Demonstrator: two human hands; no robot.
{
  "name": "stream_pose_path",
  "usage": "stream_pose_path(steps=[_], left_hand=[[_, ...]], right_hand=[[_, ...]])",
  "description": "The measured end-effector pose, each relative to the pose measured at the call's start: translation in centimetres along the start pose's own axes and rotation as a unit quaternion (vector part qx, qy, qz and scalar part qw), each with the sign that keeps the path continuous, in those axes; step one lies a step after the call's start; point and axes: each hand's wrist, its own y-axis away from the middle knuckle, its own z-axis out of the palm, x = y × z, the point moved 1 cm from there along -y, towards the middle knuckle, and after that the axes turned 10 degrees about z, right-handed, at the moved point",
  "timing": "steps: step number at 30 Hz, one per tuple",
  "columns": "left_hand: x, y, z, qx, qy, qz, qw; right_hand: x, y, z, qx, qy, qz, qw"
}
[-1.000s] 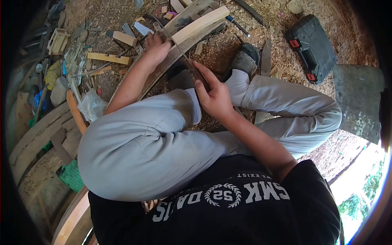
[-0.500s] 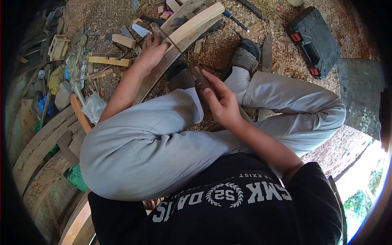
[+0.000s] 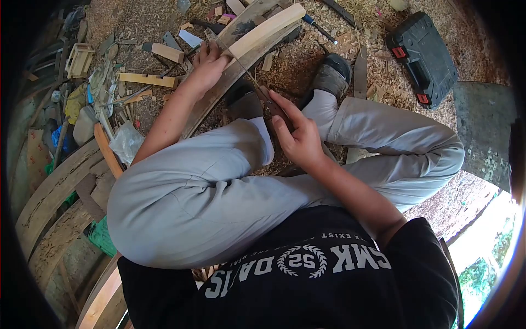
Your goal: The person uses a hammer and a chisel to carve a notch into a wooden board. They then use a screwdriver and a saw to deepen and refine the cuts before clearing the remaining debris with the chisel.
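Observation:
My right hand is closed around the dark handle of a handsaw, its thumb lying along the top. The saw's thin blade runs up and left, edge-on to me, across the near end of a pale, slightly curved wooden strip. At that end my left hand presses down, its fingers bent over the wood beside the blade. The strip rests on a long, weathered curved board. Whether the teeth have cut into the wood is too small to make out.
A black tool case with red latches lies at the upper right. Near my shoes are a blue-handled screwdriver and wood shavings. A notched wooden piece, offcuts and a clear plastic bag are at left.
The whole view has shifted very slightly. Both hands keep their places on the wood and the handsaw, and the blade remains across the strip with little visible movement.

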Motion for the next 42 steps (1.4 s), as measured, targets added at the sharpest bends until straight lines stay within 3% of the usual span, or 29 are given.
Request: stream_pose_path(steps=[4, 7, 18, 25, 31, 42], left_hand=[[-0.3, -0.2, 0.0, -0.005, -0.007, 0.003, 1.0], [-0.8, -0.4, 0.1, -0.009, -0.016, 0.009, 1.0], [-0.8, -0.5, 0.4, -0.004, -0.054, 0.026, 0.998], [-0.9, -0.4, 0.3, -0.007, -0.044, 0.028, 0.999], [-1.1, -0.6, 0.5, 0.001, -0.046, 0.011, 0.999], [-1.3, -0.5, 0.9, 0.035, -0.067, 0.045, 0.996]], right_hand=[[-0.2, 0.4, 0.0, -0.019, -0.006, 0.019, 1.0], [-0.5, 0.5, -0.1, -0.046, -0.01, 0.084, 0.995], [0.2, 0.4, 0.3, 0.0, 0.043, -0.016, 0.999], [0.0, 0.3, 0.7, -0.002, 0.051, -0.003, 0.999], [-1.1, -0.3, 0.5, -0.042, 0.033, 0.074, 0.996], [0.0, -1.4, 1.9, 0.014, 0.053, -0.011, 0.998]])
